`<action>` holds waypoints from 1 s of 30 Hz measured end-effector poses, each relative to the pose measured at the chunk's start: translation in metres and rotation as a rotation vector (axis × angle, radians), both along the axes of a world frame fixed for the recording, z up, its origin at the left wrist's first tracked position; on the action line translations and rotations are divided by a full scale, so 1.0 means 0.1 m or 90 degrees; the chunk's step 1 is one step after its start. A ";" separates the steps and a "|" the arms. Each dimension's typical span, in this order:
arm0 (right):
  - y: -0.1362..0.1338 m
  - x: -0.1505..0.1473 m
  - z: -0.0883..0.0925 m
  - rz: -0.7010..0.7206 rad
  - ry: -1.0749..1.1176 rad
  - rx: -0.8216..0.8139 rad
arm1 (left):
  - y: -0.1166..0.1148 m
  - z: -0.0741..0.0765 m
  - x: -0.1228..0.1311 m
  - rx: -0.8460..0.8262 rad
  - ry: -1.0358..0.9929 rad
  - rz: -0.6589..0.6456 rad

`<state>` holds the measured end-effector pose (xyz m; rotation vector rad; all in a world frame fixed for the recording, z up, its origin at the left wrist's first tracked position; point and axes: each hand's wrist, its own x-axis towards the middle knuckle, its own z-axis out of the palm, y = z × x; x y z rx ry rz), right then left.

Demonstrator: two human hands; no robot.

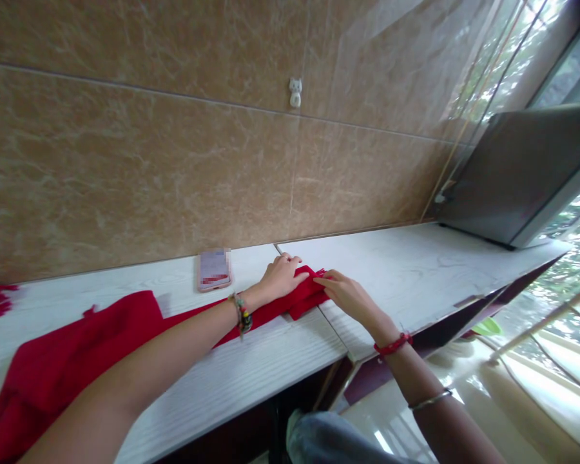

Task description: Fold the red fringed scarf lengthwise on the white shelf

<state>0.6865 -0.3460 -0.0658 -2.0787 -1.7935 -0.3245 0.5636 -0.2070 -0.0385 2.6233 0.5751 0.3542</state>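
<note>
A long red cloth with fringed ends lies along the white counter, wide and rumpled at the left and folded narrow toward the middle. My left hand rests on the narrow part near its right end, fingers spread, thumb on the cloth. At the fringed right end, my right hand has its fingertips pressed together on the cloth's edge. Between the two hands a short folded piece of the cloth shows.
A phone lies behind the cloth near the tiled wall. A small white cat-shaped hook is on the wall. At the right, a large grey appliance stands on the counter by the window. My knee is below the front edge.
</note>
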 end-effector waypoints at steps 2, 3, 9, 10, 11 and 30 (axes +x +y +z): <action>0.02 0.01 0.00 0.012 0.005 0.022 | -0.17 -0.08 -0.22 0.199 0.003 -0.020; 0.03 0.01 0.01 0.019 0.006 0.034 | -0.24 -0.12 -0.31 0.264 0.017 -0.023; 0.11 0.01 0.07 0.061 0.023 0.183 | -0.37 -0.13 -0.51 0.405 0.069 0.000; 0.12 0.01 0.07 0.066 0.031 0.219 | -0.37 -0.09 -0.51 0.419 0.060 -0.008; 0.13 0.02 0.06 0.068 0.041 0.247 | -0.37 -0.06 -0.50 0.431 0.051 -0.016; 0.09 0.19 -0.20 0.074 0.083 0.234 | -0.21 -0.41 -0.28 0.405 0.102 -0.099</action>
